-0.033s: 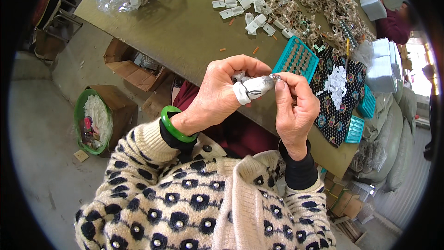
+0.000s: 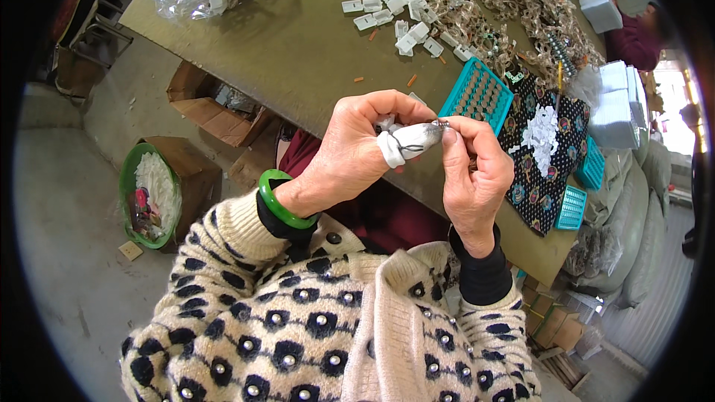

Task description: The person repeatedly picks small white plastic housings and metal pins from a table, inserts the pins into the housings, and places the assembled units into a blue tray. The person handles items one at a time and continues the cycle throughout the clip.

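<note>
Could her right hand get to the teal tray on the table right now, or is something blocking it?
Probably yes. The teal tray lies just beyond the right hand with nothing between them, but both hands are busy pinching a small metal piece, so she would have to let go first.

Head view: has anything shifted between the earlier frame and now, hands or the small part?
Nothing visibly changed. The left hand and right hand pinch the same small metal piece between them above the table edge, and the teal tray sits where it was.
</note>
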The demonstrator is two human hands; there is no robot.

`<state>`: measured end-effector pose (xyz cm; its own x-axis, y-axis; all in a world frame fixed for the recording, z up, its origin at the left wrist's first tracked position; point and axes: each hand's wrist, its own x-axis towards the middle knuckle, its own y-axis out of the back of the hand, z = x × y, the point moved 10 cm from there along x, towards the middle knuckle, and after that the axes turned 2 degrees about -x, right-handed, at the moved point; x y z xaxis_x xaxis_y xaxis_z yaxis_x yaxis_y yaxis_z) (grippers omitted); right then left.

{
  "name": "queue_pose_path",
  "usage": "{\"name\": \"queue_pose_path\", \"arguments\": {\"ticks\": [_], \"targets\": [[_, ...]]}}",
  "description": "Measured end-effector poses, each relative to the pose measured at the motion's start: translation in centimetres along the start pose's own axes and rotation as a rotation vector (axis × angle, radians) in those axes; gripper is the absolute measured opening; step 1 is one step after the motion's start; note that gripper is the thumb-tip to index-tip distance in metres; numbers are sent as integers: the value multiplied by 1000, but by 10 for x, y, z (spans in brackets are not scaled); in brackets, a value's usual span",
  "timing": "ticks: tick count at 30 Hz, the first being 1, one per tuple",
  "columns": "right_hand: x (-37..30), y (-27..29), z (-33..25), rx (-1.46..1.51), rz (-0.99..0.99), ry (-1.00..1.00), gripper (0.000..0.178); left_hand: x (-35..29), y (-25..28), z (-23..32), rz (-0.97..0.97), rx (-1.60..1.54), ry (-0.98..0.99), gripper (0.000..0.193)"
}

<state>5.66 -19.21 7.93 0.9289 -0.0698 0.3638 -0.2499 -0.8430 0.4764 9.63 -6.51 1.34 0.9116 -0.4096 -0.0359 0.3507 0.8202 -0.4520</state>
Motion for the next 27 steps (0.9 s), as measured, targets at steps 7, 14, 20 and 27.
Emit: {"name": "queue_pose_path", "arguments": {"ticks": [7,14,20,27], "targets": [[0,-5,-3,-1,-78,-1,11,-4,-5,-14,-63,-431,92,23],[5,-5,-3,25,-112,62,9,-7,-24,-31,-272,-730,341,20],[6,-7,13,277,-133,-94,8,-10,-34,-38,-328,-877,425,18],[-5,-12,39,604,-128,-361,7,-12,-42,-43,-388,-913,413,26]]}}
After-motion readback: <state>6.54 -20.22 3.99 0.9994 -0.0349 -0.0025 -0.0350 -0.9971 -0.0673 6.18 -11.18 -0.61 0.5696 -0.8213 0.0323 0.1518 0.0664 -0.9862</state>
